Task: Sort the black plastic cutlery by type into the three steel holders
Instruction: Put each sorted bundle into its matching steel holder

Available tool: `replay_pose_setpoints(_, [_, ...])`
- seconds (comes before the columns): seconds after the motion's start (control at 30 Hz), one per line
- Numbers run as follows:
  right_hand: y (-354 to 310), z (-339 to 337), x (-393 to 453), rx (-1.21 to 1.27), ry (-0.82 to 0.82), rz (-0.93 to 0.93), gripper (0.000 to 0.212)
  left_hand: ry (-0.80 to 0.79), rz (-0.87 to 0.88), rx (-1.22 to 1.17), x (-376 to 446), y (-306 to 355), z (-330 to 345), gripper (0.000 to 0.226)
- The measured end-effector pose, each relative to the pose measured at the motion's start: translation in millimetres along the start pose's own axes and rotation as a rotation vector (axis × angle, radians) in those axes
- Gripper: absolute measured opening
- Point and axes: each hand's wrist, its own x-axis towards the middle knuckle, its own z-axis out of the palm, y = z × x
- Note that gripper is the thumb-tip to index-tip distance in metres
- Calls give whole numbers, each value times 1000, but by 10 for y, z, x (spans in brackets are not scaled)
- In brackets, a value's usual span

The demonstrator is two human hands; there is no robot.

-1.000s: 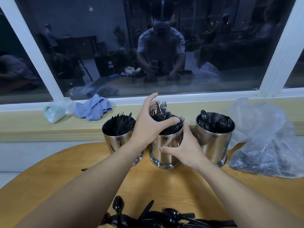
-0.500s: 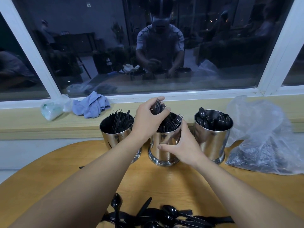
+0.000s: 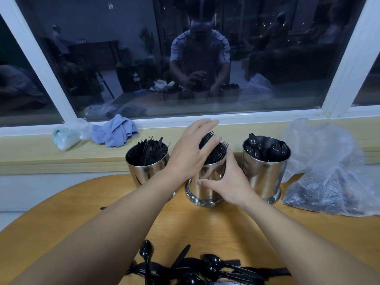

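Three steel holders stand in a row at the table's far edge. The left holder (image 3: 147, 164) has black knives, the middle holder (image 3: 205, 182) has black forks (image 3: 216, 152), the right holder (image 3: 265, 171) has black spoons. My left hand (image 3: 191, 153) lies flat over the forks with straight fingers pressing on their tops. My right hand (image 3: 230, 182) curls round the middle holder's right side, thumb across its front. A heap of loose black cutlery (image 3: 195, 268) lies at the near edge of the table.
A wooden table (image 3: 216, 223) sits below a window sill. On the sill lie a blue cloth (image 3: 115, 132) and a small plastic bag (image 3: 67, 134). A large clear plastic bag (image 3: 333, 171) rests right of the spoon holder.
My left hand went from gripping the fork tops with curled fingers to lying flat over them with fingers straightened. My right hand has stayed on the middle holder.
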Motion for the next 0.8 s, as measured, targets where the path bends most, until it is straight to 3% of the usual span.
replay_pose_setpoints(0.1, [-14, -14, -10, 2, -2, -3, 106, 17, -48, 69, 23, -83, 76, 33])
replay_pose_setpoints(0.2, [7, -17, 0, 0, -23, -1, 89, 72, -149, 96, 77, -166, 118, 33])
replay_pose_setpoints(0.37, [19, -3, 3, -11, -25, -19, 79, 89, -234, -28, 72, -131, 112, 40])
replay_pose_setpoints(0.43, [27, 13, 9, -9, -25, -19, 84, 110, -209, -120, 42, -93, 90, 41])
replay_pose_setpoints(0.53, [10, 18, 8, -2, 18, -15, 108, 124, -171, -158, 37, -96, 107, 31])
replay_pose_setpoints(0.6, [14, 14, 14, -2, 20, -10, 114, 113, -146, -160, 48, -107, 135, 19])
replay_pose_setpoints(0.7, [32, 11, 20, 4, 9, -7, 109, 118, -162, -198, 44, -121, 163, 9])
replay_pose_setpoints(0.8, [47, 17, 6, 14, -24, -23, 89, 178, -229, -90, 30, -169, 161, 21])
